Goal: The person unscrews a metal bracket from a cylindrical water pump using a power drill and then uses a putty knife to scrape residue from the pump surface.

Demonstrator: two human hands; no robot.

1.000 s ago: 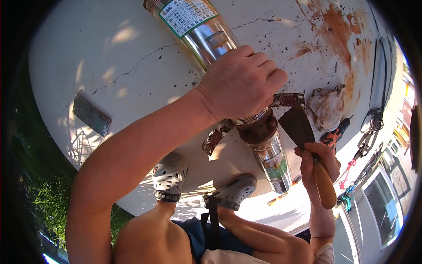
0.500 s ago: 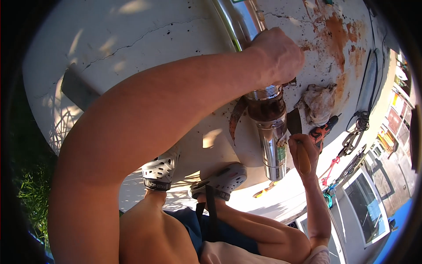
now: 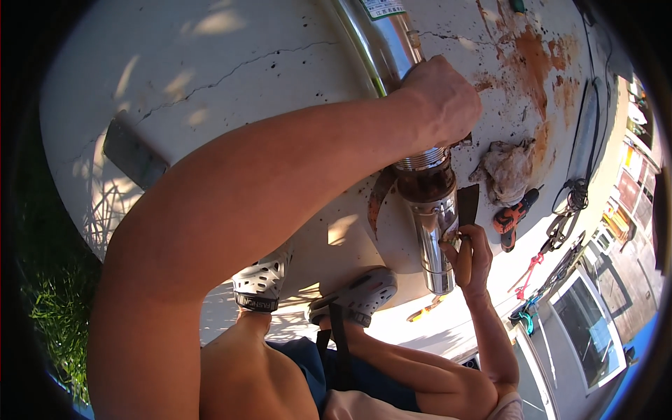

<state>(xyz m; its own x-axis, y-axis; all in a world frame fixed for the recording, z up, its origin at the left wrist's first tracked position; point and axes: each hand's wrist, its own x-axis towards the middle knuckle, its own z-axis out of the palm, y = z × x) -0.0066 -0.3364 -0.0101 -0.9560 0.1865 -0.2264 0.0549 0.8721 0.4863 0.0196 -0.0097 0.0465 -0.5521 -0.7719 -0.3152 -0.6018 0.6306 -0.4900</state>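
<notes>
A shiny steel pump cylinder [image 3: 385, 52] lies on the pale concrete, running from the top of the view toward my feet. My left hand [image 3: 444, 101] is closed over its middle, fingers mostly hidden behind the knuckles. Below that hand come a threaded collar [image 3: 423, 160], a rust-brown section [image 3: 427, 186] and a narrower steel end [image 3: 438, 271]. My right hand [image 3: 473, 262] grips the wooden handle of a scraper [image 3: 468, 204], its flat dark blade standing beside the narrower end. The right thumb and a fingertip reach toward the steel, but contact is unclear.
A curved rusty strip [image 3: 379, 199] lies left of the pump. To the right are a crumpled dirty rag [image 3: 505, 171], an orange-black power drill [image 3: 516, 218] and dark cables [image 3: 576, 194]. A grey slab [image 3: 133, 154] sits at left, near grass [image 3: 56, 329]. My clogs [image 3: 357, 297] are close by.
My right hand with the scraper has shifted left and slightly down, close against the narrower steel end. My left hand keeps its hold. The whole view has shifted slightly.
</notes>
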